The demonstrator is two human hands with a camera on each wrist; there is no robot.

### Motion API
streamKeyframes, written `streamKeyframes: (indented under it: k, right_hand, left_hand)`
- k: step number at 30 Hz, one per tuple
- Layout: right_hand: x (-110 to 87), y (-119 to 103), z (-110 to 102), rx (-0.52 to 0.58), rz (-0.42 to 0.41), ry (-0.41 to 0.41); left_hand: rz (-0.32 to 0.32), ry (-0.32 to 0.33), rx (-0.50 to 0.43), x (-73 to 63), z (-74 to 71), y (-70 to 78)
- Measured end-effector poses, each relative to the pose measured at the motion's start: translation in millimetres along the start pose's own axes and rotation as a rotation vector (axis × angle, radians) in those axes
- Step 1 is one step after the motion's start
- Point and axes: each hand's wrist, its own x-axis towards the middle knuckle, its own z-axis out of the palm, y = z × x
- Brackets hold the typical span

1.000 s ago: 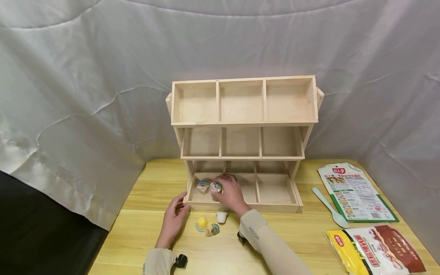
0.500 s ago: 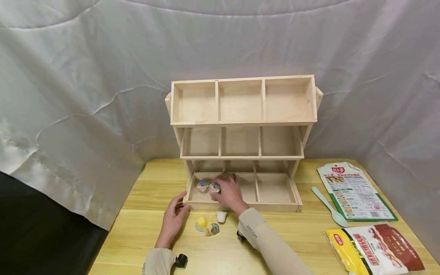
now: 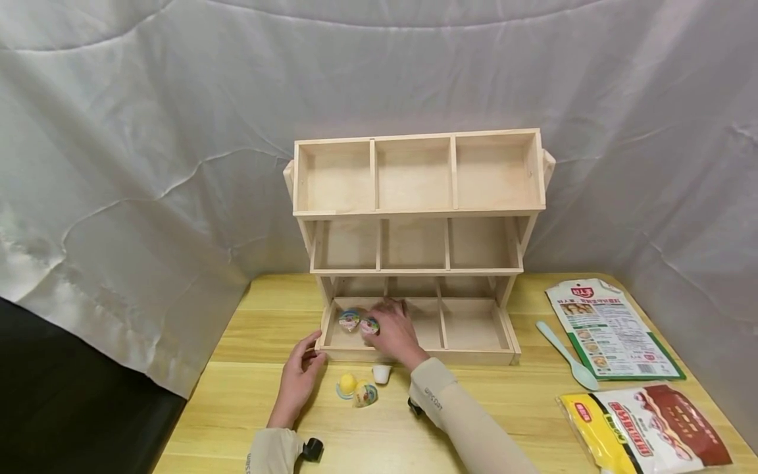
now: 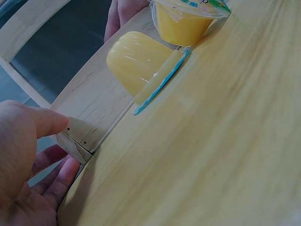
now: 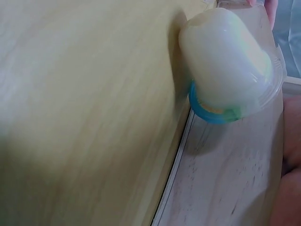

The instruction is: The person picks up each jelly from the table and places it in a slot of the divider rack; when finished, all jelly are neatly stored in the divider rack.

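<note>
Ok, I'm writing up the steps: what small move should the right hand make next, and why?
I'd probably have the right hand let go of its cup: it seems already inside the bottom tray, beside another cup, while two yellow cups and a white cup are on the table.

From above, the head view faces forward and down over table (image 3: 231, 401) and shelf (image 3: 420, 213); both wrist views, low, close and tilted, share the tray front (image 4: 101, 103).
</note>
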Motion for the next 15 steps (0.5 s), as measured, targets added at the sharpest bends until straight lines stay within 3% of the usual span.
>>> streamKeyframes:
  k: [11,15]
  right_hand:
    - [-0.3,0.8,-0.7,0.009,-0.005,0.002]
    - [-0.3,2.0,-0.9,0.017,-0.024,0.008]
  left_hand:
    - [0.003,0.003,-0.009,-1.5,0.5,0.3]
    - [-0.006,0.017,0.003,-6.4,1.7,17.6]
